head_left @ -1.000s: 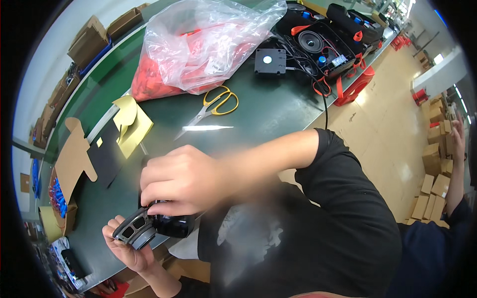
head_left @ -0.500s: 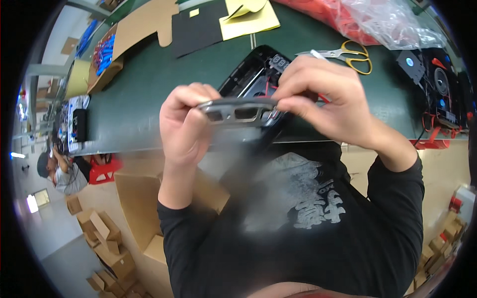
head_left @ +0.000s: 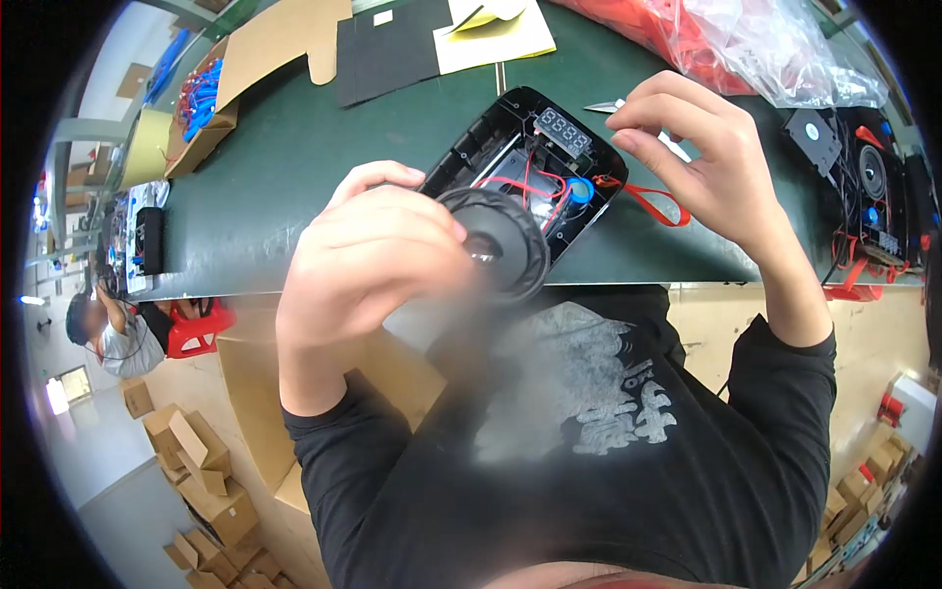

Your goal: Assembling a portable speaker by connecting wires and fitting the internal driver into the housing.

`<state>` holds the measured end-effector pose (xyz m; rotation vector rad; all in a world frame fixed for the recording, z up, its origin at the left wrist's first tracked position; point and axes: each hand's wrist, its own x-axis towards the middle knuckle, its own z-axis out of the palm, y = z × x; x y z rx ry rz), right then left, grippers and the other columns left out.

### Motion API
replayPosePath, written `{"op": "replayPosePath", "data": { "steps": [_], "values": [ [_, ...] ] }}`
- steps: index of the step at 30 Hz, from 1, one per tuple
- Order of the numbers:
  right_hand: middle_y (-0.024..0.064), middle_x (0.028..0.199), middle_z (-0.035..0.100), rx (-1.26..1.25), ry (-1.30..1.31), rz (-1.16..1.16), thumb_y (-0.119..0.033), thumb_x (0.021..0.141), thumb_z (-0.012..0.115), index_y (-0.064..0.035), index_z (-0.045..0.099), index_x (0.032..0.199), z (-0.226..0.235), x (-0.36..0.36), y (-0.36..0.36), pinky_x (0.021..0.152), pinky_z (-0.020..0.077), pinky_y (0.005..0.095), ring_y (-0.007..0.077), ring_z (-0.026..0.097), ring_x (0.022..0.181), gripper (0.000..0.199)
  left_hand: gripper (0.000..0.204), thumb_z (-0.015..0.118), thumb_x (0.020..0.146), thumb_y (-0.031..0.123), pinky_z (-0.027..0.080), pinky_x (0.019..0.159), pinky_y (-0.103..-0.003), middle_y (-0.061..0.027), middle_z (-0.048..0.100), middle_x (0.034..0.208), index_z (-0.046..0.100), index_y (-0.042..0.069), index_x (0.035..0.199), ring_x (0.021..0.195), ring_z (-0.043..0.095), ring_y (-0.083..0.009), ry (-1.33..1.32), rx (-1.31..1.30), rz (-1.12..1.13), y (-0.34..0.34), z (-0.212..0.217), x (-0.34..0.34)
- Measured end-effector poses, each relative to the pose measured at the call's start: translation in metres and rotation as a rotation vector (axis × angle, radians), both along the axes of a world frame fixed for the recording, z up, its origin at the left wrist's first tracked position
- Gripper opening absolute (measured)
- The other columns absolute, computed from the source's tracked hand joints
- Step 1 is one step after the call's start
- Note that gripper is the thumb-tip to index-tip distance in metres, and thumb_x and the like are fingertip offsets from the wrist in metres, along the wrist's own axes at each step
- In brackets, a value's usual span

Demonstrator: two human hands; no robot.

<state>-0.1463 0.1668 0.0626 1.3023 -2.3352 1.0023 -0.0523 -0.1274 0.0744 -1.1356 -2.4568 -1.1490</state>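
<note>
My left hand [head_left: 368, 250] grips a round black loudspeaker [head_left: 517, 236] by its rim, with the cone side showing. Behind and partly under it lies an open black plastic housing [head_left: 476, 137] on the green table. Inside the housing are a digit display [head_left: 563, 131], red wires [head_left: 525, 187] and a blue round part [head_left: 581, 190]. A red ribbon [head_left: 659, 204] loops out at its right side. My right hand [head_left: 692, 147] hovers to the right of the housing, thumb and fingers a little apart with nothing seen between them. It covers most of the scissors [head_left: 603, 106] and part of a slim white object [head_left: 677, 147].
At the back lie black sheets [head_left: 388, 64] and yellow sheets [head_left: 500, 44]. A cardboard box [head_left: 211, 128] with blue wired parts stands left. Red and clear plastic bags [head_left: 726, 49] lie back right, near another opened black housing [head_left: 873, 182]. A person [head_left: 123, 334] sits at far left.
My right hand has let go of the loudspeaker and moved up and to the right. My left hand has turned the loudspeaker from edge-on to cone side showing, uncovering more of the housing.
</note>
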Motion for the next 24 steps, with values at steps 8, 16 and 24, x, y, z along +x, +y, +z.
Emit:
{"op": "replayPosePath", "data": {
  "steps": [8,16,24],
  "values": [
    [0.0068,0.085,0.064,0.065,-0.025,-0.044,-0.016,0.087,0.069,-0.0053,0.067,0.089,-0.002,-0.006,0.001,0.065,0.0507,0.0332,0.0236,0.066,0.075,0.011,0.018,0.078,0.060,0.008,0.047,0.089,-0.041,-0.0007,0.069,0.086,0.073,0.012,0.077,0.089,0.064,-0.0243,0.208,-0.151,0.062,-0.005,-0.011,-0.002],
    [0.0081,0.085,0.065,0.100,-0.053,-0.022,-0.019,0.088,0.067,-0.0054,0.067,0.091,-0.012,-0.013,-0.001,0.066,0.0510,0.0351,0.0258,0.066,0.076,0.014,0.027,0.077,0.055,0.001,0.050,0.072,-0.035,-0.0046,0.061,0.087,0.075,0.009,0.081,0.081,0.061,-0.0239,0.052,0.018,0.147,-0.018,-0.032,0.005],
    [0.0120,0.082,0.070,0.207,-0.212,-0.126,-0.019,0.092,0.061,-0.0047,0.065,0.102,-0.008,-0.016,-0.008,0.067,0.0520,0.0361,0.0265,0.068,0.074,0.018,0.024,0.077,0.062,0.001,0.055,0.069,-0.032,-0.0063,0.066,0.091,0.075,0.007,0.085,0.083,0.067,-0.0209,0.020,-0.091,0.161,-0.017,-0.028,-0.001]
  ]
}}
